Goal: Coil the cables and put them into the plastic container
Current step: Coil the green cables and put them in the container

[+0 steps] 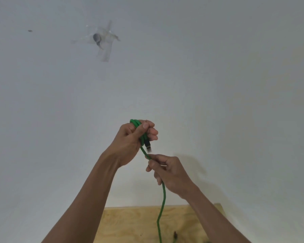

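Cable (162, 199) between both hands' grips

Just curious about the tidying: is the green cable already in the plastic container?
No. The green cable is up in the air, looped in the left hand and running through the right hand; no container shows.

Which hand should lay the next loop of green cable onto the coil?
Right hand: it pinches the loose green cable just below the coil. Left hand grips that coil.
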Demonstrator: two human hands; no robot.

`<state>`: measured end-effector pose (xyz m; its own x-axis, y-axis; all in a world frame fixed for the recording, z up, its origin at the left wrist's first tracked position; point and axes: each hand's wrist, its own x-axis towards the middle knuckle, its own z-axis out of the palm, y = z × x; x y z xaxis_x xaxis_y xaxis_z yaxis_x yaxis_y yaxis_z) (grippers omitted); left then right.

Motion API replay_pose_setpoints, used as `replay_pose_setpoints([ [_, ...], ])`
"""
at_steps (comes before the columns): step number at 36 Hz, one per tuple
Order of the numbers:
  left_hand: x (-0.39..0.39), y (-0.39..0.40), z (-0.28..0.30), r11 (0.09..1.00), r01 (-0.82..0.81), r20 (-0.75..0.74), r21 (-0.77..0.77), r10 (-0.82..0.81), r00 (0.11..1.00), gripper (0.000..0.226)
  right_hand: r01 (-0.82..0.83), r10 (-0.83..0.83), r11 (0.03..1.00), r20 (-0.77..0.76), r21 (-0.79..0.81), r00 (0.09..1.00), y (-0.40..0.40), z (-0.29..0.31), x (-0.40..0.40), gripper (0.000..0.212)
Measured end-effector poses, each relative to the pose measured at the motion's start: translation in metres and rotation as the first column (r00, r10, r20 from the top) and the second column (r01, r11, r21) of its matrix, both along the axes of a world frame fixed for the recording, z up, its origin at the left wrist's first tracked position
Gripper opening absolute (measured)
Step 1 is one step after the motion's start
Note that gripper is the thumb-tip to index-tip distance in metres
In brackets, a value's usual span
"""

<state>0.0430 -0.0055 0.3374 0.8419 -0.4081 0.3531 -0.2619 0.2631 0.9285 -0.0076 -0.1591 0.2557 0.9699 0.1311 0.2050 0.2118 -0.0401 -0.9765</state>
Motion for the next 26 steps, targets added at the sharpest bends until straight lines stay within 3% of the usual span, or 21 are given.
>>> replay_pose_setpoints([
  [7,0.008,0.006,-0.010,0.958,-0.176,0.122,0.226,0.152,0.981,0.024,0.031,-0.009,0.980,0.111,-0.197,0.994,-0.005,0.016,-0.003,0.027],
  [12,0.006,0.010,-0.023,0.783,-0.324,0.333,0.530,0.159,0.929,0.031,0.050,0.048,0.918,0.237,-0.393,0.970,-0.019,0.041,0.002,0.024],
  [15,0.002,0.010,-0.026,0.776,-0.198,0.219,0.599,0.079,0.973,0.043,0.046,0.105,0.893,0.306,-0.448,0.946,-0.023,0.059,0.008,0.023],
  [18,-0.006,0.009,-0.025,0.838,0.038,-0.042,0.544,-0.018,0.999,0.056,0.074,0.082,0.918,0.368,-0.390,0.926,-0.026,0.074,0.019,0.016],
  [21,-0.014,0.007,-0.025,0.898,0.188,-0.213,0.398,-0.109,0.971,0.060,0.080,0.028,0.961,0.385,-0.264,0.923,-0.031,0.079,0.035,0.020],
  [26,-0.024,0.000,-0.028,0.942,0.306,-0.312,0.136,-0.253,0.916,0.052,-0.034,0.056,0.997,0.318,-0.076,0.946,-0.035,0.067,0.052,0.013],
])
